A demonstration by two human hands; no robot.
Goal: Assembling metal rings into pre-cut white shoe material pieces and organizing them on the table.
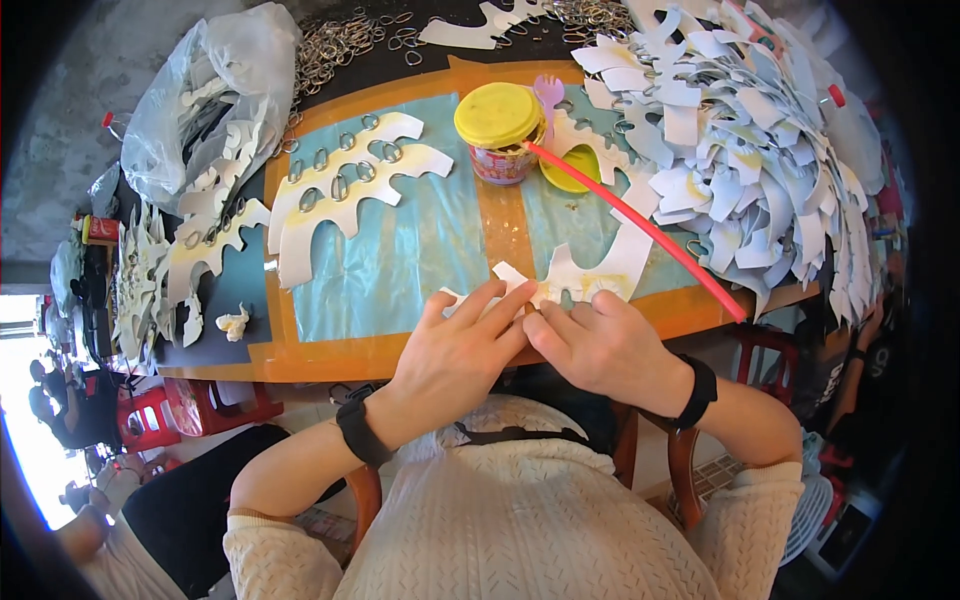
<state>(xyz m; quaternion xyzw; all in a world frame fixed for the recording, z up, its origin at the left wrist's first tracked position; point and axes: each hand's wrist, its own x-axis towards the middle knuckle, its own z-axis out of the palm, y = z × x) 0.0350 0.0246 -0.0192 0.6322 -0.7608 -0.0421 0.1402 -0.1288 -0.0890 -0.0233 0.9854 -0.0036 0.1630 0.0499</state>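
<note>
At the table's front edge, a white scalloped strip (622,262) with yellowish smears lies under my fingers. My left hand (448,350) is closed on its left end, fingertips pressed down. Beside it my right hand (612,348) grips the same strip, thumb and forefinger close to the left fingertips; what lies between the fingertips is hidden. To the left, two more scalloped strips (330,217) overlap, with metal rings (340,188) set along their tabs. Beyond my hands stands a tub with a yellow lid (497,114); a long red stick (640,222) leans from it.
A large heap of white cut pieces (745,165) covers the right side. At the far left sit a clear plastic bag (240,60) and more cut pieces (140,285). Loose metal rings (335,45) are piled at the back. Brown tape (330,360) borders the blue work sheet.
</note>
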